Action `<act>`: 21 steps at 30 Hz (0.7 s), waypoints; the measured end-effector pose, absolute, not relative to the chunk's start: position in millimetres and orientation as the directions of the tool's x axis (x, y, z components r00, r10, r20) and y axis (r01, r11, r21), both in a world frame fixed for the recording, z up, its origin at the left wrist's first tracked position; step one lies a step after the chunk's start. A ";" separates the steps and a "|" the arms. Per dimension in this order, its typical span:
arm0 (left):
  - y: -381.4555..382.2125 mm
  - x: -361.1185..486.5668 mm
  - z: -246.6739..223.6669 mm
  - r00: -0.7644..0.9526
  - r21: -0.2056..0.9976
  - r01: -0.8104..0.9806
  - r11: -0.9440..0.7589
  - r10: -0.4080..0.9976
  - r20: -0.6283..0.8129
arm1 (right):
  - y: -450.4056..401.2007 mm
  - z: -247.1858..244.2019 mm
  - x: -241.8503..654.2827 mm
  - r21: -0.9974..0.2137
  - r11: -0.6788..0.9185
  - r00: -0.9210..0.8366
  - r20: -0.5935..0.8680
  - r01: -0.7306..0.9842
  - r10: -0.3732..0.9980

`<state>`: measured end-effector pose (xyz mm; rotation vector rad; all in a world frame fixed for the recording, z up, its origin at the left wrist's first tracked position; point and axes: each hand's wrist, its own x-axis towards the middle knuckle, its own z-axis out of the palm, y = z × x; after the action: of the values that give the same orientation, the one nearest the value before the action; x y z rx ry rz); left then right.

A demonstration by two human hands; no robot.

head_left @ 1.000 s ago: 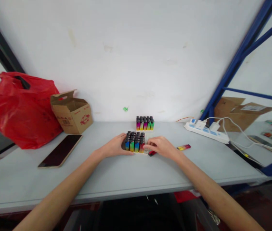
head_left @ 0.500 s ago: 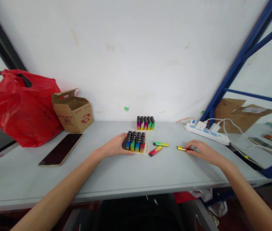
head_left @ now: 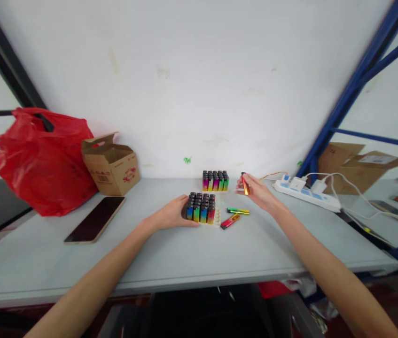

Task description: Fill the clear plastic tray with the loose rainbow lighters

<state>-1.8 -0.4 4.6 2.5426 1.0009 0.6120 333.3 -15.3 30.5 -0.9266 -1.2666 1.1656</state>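
Note:
My left hand (head_left: 173,213) is wrapped round the left side of a white tray (head_left: 217,217) packed with upright lighters (head_left: 200,209); a column of holes at its right side shows bare. Above the table, my right hand (head_left: 257,190) pinches a red and gold lighter (head_left: 245,183), held nearly upright with its black top up. Two lighters lie flat right of the tray: a green and yellow lighter (head_left: 238,211) and a red and yellow lighter (head_left: 230,221). A second tray of lighters (head_left: 215,181) stands behind, near the wall.
On the left are a phone (head_left: 95,219), an open cardboard box (head_left: 111,164) and a red plastic bag (head_left: 45,162). A power strip (head_left: 306,195) with plugs and white cables lies on the right, by a blue metal frame (head_left: 355,89). The grey table (head_left: 199,263) ends in front of me.
My right hand has picked the red and gold lighter up off the table, moved it left and turned it upright. My left hand keeps its hold on the tray.

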 end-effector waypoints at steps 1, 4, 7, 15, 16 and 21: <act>-0.4 -1.6 5.7 0.664 0.452 0.564 -0.691 0.705 0.250 | -13.5 29.8 322.6 -0.971 0.174 -0.124 0.195 -0.163 0.973; -0.1 -2.2 8.0 0.669 0.462 0.567 -0.683 0.708 0.227 | -17.0 21.8 297.2 -0.980 0.116 -0.261 0.156 -0.164 0.953; 0.5 -4.1 9.1 0.669 0.490 0.558 -0.670 0.712 0.212 | -25.5 8.9 282.6 -0.996 0.075 -0.265 0.087 -0.054 0.960; -2.0 -6.1 14.1 0.656 0.500 0.587 -0.637 0.736 0.169 | -29.7 -8.9 270.6 -0.836 0.340 -0.025 0.365 0.430 0.931; -2.3 -6.2 14.5 0.653 0.497 0.591 -0.635 0.739 0.168 | -29.4 -8.9 270.1 -0.809 0.346 -0.009 0.389 0.475 0.921; -1.6 -6.8 13.9 0.648 0.486 0.598 -0.638 0.741 0.176 | -28.5 -9.2 270.9 -0.733 0.347 0.035 0.451 0.586 0.892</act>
<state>-6.8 -1.6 13.9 2.4826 1.0586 0.5121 270.9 -28.5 -9.2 -1.3430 -1.6562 0.4027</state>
